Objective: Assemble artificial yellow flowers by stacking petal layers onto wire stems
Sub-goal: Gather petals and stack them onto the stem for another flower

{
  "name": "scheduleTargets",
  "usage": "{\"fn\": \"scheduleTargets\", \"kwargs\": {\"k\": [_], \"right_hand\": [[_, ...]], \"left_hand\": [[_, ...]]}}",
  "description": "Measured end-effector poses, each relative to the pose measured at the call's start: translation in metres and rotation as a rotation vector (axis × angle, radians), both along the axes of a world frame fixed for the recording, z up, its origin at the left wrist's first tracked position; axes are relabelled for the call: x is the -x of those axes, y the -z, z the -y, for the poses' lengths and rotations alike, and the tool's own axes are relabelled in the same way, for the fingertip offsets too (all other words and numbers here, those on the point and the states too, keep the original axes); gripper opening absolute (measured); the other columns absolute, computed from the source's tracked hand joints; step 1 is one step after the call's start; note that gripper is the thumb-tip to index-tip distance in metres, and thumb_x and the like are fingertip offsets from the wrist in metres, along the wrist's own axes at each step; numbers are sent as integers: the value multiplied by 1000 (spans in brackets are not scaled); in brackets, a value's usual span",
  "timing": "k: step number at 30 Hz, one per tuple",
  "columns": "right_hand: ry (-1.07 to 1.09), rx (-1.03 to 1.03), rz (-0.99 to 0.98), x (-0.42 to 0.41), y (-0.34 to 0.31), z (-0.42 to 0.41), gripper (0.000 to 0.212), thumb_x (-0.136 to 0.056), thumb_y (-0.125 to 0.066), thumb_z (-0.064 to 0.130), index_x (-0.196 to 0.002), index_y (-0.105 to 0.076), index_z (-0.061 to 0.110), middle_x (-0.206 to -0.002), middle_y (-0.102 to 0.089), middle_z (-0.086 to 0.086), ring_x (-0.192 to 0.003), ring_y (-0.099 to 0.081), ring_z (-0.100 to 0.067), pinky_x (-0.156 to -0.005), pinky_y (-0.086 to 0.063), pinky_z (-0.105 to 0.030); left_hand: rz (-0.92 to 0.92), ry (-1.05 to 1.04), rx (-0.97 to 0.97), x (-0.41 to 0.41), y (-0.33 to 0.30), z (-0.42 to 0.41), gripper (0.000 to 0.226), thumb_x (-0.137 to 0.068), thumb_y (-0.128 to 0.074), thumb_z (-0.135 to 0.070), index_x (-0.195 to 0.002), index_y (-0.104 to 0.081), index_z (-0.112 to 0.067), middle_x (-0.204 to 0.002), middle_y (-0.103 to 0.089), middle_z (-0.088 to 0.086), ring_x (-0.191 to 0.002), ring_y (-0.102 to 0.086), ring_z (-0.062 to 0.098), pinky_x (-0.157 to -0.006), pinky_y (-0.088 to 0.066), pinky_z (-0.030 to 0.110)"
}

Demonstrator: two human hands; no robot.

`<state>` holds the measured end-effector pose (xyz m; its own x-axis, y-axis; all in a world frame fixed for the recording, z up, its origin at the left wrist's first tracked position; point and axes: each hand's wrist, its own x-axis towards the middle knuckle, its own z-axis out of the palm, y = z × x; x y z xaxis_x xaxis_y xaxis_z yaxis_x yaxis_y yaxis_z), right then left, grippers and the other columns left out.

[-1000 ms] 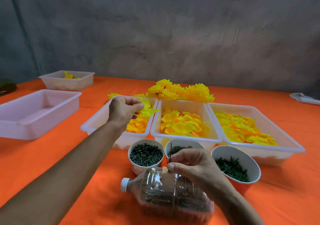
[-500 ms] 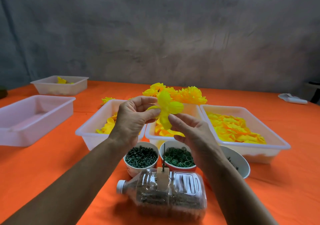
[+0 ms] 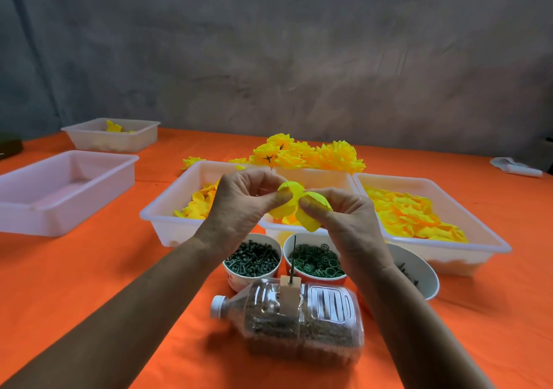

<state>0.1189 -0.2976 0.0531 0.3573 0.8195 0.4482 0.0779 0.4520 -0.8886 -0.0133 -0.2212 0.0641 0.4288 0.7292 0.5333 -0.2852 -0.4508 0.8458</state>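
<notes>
Both hands have drawn closer since half a second ago, and the petal (image 3: 294,207) is now bunched between them rather than spread. An orange worktop (image 3: 89,269) stands before a grey wall (image 3: 299,59). Left hand (image 3: 239,209) and right hand (image 3: 344,221) each keep a pinching grip on the petal, thumbs meeting on it, above the middle tray (image 3: 317,176). Straight below, a thin wire stem (image 3: 293,260) stands upright from a block on the bottle (image 3: 299,317)

Five white trays (image 3: 176,206), three cups (image 3: 239,278), one plastic bottle (image 3: 299,320), and two hands (image 3: 236,206).
</notes>
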Motion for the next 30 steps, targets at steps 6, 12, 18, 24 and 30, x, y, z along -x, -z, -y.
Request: {"fn": "scheduleTargets", "kwargs": {"k": [6,12,18,24,30], "right_hand": [[-23,36,61,-3,7,9,10,-76,-70,12,-80,-70,3,-64,-68,-4,-56,-58,-10,-56,-47,-20],[-13,48,44,0,12,15,4,-78,-69,5,-78,-70,8,-62,-69,2,-55,-60,-6,-54,-47,-17],[-49,93,42,4,14,21,8,-81,-67,4,-75,-71,9,-63,-68,2,-56,-57,-7,-56,-45,-15],[-120,204,19,4,14,30,12,-79,-66,5,-84,-70,-6,-80,-65,-23,-73,-55,-25,-73,-44,-36],[-131,190,45,3,12,34,7,-79,-66,3,-79,-72,5,-70,-69,-9,-65,-60,-16,-62,-50,-22]], "left_hand": [[-68,-36,-40,8,7,3,15,-68,-75,-10,-81,-69,-6,-75,-72,8,-69,-67,19,-65,-55,28],[-137,-202,-137,12,23,15,32,-67,-80,-5,-85,-60,-22,-79,-61,-3,-74,-57,8,-73,-53,30],[-118,-357,-219,13,43,36,12,-69,-69,-20,-70,-58,-17,-66,-58,-5,-65,-56,13,-64,-49,25],[-149,-407,-205,8,59,46,17,-70,-81,-11,-70,-68,-22,-67,-62,-7,-61,-53,2,-59,-42,11],[-119,-379,-173,5,59,47,22,-72,-79,-10,-69,-69,-29,-68,-65,-7,-60,-54,4,-58,-45,16]]}}
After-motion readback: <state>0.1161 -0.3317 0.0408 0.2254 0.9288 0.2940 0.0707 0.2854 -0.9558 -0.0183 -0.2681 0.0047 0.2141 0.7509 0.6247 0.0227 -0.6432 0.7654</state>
